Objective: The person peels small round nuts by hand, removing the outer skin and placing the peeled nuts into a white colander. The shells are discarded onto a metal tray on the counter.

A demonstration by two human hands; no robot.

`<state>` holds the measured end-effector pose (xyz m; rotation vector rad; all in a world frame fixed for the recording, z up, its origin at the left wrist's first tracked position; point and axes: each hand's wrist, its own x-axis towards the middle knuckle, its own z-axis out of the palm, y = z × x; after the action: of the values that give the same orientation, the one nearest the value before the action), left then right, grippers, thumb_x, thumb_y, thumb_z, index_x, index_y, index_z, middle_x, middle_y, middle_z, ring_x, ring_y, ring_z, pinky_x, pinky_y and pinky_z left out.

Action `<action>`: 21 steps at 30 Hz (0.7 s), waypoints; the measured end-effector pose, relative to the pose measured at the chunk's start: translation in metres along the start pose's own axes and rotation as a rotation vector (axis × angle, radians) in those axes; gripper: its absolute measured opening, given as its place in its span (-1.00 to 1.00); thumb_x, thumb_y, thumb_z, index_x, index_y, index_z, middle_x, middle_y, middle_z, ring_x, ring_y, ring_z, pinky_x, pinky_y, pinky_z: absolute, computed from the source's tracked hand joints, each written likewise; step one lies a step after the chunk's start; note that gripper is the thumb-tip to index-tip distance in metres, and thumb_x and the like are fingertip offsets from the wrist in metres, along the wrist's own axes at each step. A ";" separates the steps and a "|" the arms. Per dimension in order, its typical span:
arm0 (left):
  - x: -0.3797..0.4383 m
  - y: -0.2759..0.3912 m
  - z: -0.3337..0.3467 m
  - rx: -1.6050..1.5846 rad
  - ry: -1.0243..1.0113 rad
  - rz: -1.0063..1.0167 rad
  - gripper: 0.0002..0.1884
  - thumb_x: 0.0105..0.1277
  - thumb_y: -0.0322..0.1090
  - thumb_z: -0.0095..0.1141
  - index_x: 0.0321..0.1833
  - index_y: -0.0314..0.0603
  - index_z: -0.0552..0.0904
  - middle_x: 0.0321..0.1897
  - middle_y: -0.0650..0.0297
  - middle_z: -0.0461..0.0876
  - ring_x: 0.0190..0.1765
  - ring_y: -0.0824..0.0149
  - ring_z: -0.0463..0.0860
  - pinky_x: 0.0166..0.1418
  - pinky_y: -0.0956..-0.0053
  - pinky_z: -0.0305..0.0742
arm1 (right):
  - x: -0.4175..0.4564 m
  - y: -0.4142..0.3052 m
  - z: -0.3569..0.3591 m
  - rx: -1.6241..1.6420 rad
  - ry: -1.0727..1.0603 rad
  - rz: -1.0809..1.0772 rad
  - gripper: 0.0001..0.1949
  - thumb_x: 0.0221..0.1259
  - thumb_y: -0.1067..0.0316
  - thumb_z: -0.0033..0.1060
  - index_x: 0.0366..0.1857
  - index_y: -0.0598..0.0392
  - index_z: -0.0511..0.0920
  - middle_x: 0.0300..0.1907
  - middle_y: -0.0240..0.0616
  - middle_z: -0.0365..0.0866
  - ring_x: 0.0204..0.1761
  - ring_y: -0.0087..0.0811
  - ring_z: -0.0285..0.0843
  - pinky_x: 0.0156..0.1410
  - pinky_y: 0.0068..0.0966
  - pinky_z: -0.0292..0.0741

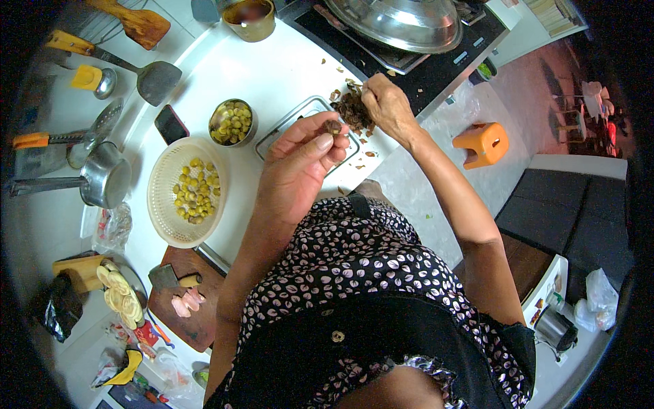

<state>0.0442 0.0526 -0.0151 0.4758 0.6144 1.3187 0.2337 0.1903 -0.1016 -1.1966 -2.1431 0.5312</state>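
Observation:
My left hand [301,158] holds a small brown chestnut [332,126] between thumb and fingers, with a paler patch showing on it. My right hand [387,105] is at the edge of a heap of dark brown shell pieces [356,108], its fingers curled; whether a piece is in them is hidden. Under the left hand lies a rectangular metal-rimmed tray [280,134], partly covered. A round metal bowl [233,122] of yellow peeled chestnuts stands left of it. Closer to me, a cream perforated plastic basket [159,197] holds more yellow chestnuts.
Behind the shells is a black cooktop [434,64] with a domed metal lid [403,23]. A phone [171,125] lies by the basket. At left, a cleaver [166,277] and raw meat [187,302] rest on a brown cutting board [186,260]. An orange stool [480,145] stands on the floor.

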 end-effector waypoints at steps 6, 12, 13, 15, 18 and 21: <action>0.004 0.009 0.007 0.028 0.008 0.052 -0.74 0.46 -0.43 0.06 0.15 -0.32 0.60 -0.01 0.10 0.66 0.02 0.27 0.65 0.19 0.38 0.54 | -0.007 0.008 0.004 -0.171 0.034 -0.151 -0.86 0.04 0.60 0.09 -0.30 0.25 0.57 -0.11 0.05 0.60 -0.02 0.11 0.55 -0.02 -0.09 0.50; 0.006 0.013 0.011 0.055 -0.037 0.136 -0.70 0.44 -0.48 0.06 0.19 -0.30 0.57 -0.04 0.12 0.66 0.00 0.27 0.67 0.14 0.40 0.55 | 0.003 -0.039 -0.046 0.124 0.036 -0.056 -0.84 0.23 0.46 0.11 -0.16 0.24 0.59 -0.18 -0.05 0.61 -0.23 -0.06 0.60 -0.04 -0.24 0.52; 0.005 0.015 0.013 0.050 -0.041 0.148 -0.69 0.43 -0.49 0.07 0.20 -0.30 0.56 -0.04 0.12 0.66 0.00 0.27 0.67 0.13 0.41 0.56 | 0.003 -0.050 -0.052 0.234 0.091 -0.086 -0.85 0.26 0.43 0.11 -0.18 0.25 0.58 -0.20 -0.08 0.61 -0.30 -0.07 0.59 -0.06 -0.25 0.52; 0.004 0.018 0.017 0.044 -0.045 0.149 -0.70 0.42 -0.50 0.07 0.19 -0.29 0.56 -0.02 0.12 0.65 0.00 0.27 0.67 0.12 0.42 0.56 | 0.002 -0.088 -0.071 0.427 0.074 0.006 -0.86 0.31 0.38 0.16 -0.21 0.22 0.58 -0.30 -0.25 0.54 -0.44 -0.38 0.51 -0.21 -0.44 0.47; 0.004 0.019 0.017 0.080 -0.056 0.175 -0.72 0.41 -0.51 0.08 0.15 -0.29 0.57 -0.01 0.11 0.65 0.02 0.27 0.66 0.12 0.41 0.56 | -0.009 -0.141 -0.098 0.616 -0.023 0.205 -0.89 0.27 0.40 0.23 -0.24 0.20 0.58 -0.36 -0.35 0.50 -0.45 -0.58 0.43 -0.31 -0.61 0.39; 0.004 0.019 0.021 0.082 -0.066 0.207 -0.75 0.40 -0.52 0.09 0.12 -0.28 0.58 -0.01 0.12 0.65 0.03 0.29 0.65 0.12 0.41 0.56 | -0.014 -0.155 -0.103 0.564 -0.035 0.114 -0.90 0.23 0.42 0.28 -0.28 0.18 0.57 -0.41 -0.41 0.46 -0.47 -0.66 0.35 -0.38 -0.67 0.32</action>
<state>0.0447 0.0611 0.0125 0.6613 0.5773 1.4708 0.2157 0.1043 0.0629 -0.9884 -1.7765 1.1237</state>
